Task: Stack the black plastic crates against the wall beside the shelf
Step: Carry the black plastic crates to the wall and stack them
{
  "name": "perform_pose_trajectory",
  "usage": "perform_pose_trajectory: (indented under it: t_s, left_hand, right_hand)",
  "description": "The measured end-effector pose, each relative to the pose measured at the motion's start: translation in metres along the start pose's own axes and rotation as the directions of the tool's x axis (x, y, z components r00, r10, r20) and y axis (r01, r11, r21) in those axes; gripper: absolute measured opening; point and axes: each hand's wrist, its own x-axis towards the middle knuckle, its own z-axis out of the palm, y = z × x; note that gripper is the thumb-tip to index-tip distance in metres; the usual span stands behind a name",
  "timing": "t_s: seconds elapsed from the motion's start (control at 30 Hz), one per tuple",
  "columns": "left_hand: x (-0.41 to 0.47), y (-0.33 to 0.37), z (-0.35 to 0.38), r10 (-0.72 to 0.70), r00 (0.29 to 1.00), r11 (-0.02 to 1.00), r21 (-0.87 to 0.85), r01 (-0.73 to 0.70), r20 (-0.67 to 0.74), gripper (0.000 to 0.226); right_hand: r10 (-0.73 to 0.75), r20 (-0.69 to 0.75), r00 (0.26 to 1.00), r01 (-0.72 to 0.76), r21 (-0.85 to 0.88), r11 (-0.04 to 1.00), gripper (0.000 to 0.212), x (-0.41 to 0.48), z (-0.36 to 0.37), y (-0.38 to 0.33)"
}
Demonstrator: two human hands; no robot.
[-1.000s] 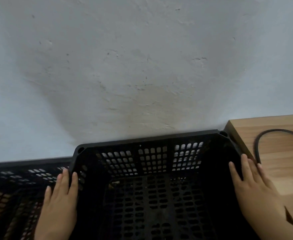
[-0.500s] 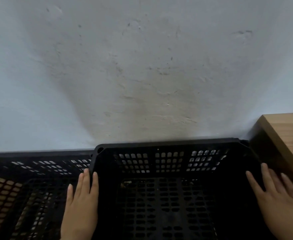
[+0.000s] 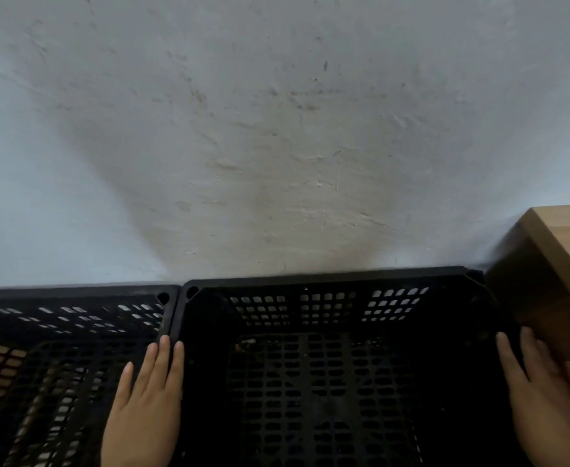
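**Two flat hands on a black crate by the wall**

A rough grey-white plaster wall (image 3: pixel 277 129) fills most of what you see, and the crates sit at its foot.

Your left hand (image 3: pixel 144 409) lies flat with its fingers straight and close together. It presses on the left side of the black plastic crate with the grid of holes (image 3: pixel 324 382). It is not wrapped around anything. Your right hand (image 3: pixel 543 406) is flat too, fingers stretched out, on the right side of the same crate. It sits in the tight space between the crate and the light brown wooden shelf (image 3: pixel 566 257).

The crate has its far edge right up against the wall. Just to its left, touching it, is a second black plastic crate with holes (image 3: pixel 58 332), also against the wall. The wooden shelf stands just to the right.
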Motion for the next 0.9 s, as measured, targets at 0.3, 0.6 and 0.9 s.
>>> perform_pose_trajectory:
  t_s: [0.3, 0.6, 0.9]
  left_hand:
    - [0.010, 0.008, 0.010, 0.002, 0.999, 1.000, 0.018, -0.001, -0.047, 0.064]
    - [0.011, 0.009, 0.018, -0.047, 0.997, 0.995, 0.086, 0.052, -0.064, 0.066]
    - [0.005, 0.012, 0.014, -0.136, 0.989, 0.991, 0.010, 0.136, -0.053, 0.066]
  right_hand:
    - [0.136, -0.036, 0.990, -0.134, 0.053, 0.990, 0.072, 0.012, 0.021, -0.008]
    - [0.207, -0.179, 0.962, -0.200, 0.058, 0.978, 0.069, 0.012, 0.028, -0.014]
    - [0.191, -0.195, 0.962, -0.188, 0.036, 0.982, 0.068, 0.010, 0.022, -0.018]
